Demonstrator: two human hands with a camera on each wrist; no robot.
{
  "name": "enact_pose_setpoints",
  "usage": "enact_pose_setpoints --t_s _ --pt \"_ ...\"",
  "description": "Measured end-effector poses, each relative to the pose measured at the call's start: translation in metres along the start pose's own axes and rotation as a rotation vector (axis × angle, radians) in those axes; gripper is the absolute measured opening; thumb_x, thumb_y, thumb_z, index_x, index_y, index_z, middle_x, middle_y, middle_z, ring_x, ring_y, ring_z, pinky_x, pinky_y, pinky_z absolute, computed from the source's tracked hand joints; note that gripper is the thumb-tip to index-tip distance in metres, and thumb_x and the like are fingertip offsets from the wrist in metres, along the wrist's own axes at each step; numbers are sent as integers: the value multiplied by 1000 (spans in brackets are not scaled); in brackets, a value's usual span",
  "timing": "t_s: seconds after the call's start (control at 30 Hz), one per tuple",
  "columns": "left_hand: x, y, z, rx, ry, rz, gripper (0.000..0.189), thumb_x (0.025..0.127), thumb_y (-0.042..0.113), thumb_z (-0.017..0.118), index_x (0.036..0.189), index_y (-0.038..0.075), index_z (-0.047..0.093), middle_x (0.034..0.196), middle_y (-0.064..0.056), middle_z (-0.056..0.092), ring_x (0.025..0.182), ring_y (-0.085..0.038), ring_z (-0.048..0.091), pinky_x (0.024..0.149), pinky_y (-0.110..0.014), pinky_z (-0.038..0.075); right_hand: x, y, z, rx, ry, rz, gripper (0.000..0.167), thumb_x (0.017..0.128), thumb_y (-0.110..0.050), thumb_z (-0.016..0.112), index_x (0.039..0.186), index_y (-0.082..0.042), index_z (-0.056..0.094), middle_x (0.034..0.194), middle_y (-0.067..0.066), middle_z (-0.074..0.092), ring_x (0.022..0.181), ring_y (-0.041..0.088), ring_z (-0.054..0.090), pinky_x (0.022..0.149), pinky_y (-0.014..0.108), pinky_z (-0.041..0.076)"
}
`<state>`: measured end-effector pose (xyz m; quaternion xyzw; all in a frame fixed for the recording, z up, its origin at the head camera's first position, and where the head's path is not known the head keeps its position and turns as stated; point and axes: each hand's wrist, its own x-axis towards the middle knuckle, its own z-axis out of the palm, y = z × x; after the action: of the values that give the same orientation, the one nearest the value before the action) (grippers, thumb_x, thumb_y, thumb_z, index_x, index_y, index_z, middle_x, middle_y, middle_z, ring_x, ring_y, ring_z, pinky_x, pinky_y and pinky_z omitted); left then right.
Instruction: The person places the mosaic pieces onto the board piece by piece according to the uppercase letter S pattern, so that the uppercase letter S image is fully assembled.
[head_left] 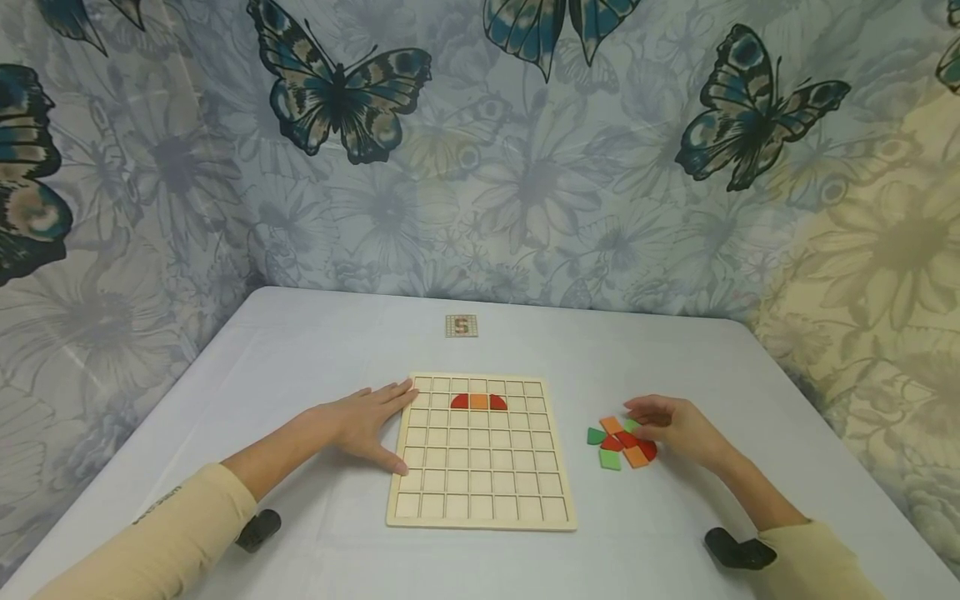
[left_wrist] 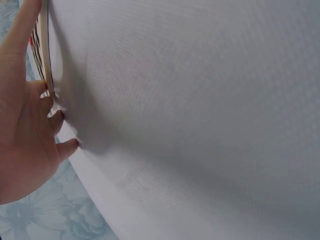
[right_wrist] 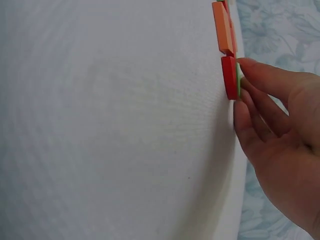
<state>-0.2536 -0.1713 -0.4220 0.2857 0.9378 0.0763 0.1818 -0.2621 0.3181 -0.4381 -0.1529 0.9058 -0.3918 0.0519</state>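
Presumably for steadiness, the board (head_left: pixel 478 481) is touched at its edge by the spread left hand (head_left: pixel 363 423). Tiles (head_left: pixel 612 443) are heaped, seemingly for reach, beneath the right hand (head_left: pixel 681 427); whether one is pinched cannot be told.

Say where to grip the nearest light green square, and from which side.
Probably pinch the light green square by the near end of its left and right edges, coming from the near side: it looks flat, its near and left edges lie free, and the angled orange tile beside it leaves a right-hand gap.
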Motion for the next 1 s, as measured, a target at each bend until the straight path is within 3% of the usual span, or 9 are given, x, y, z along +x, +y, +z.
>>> enact_pose_setpoints --t_s 0.27,0.5,0.77,1.0 --pt "1 0 0 0 0 0 119 69 77 62 153 8 16 159 -9 8 143 -29 13 110 -54 16 -1 0 2 -61 36 -3 34 81 -4 74 114 0 65 101 8 67 93 24 61 77 19 49" --pt "1 1 0 -6 -6 -4 118 69 76 63 153 8 16 158 -10 8 143 -29 13 110 -55 16 -1 -2 2 -97 16 -21 34 82 -4 74 114 1 65 104 10 66 95 27 61 79 22 49" --pt "0 2 -1 -4 -3 -1 118 69 76 63 153 7 16 158 -10 8 143 -29 14 110 -55 17 2 -6 1 -115 -48 -25 35 83 1 71 117 -1 64 109 12 63 97 27 57 85 39 50" --pt "0 2 -1 -3 -2 -6 118 69 77 63 153 8 16 158 -9 8 143 -28 13 110 -54 16 5 -6 -1 -118 -50 47 35 84 -2 71 118 -5 64 103 10 60 89 25 52 74 29 51"
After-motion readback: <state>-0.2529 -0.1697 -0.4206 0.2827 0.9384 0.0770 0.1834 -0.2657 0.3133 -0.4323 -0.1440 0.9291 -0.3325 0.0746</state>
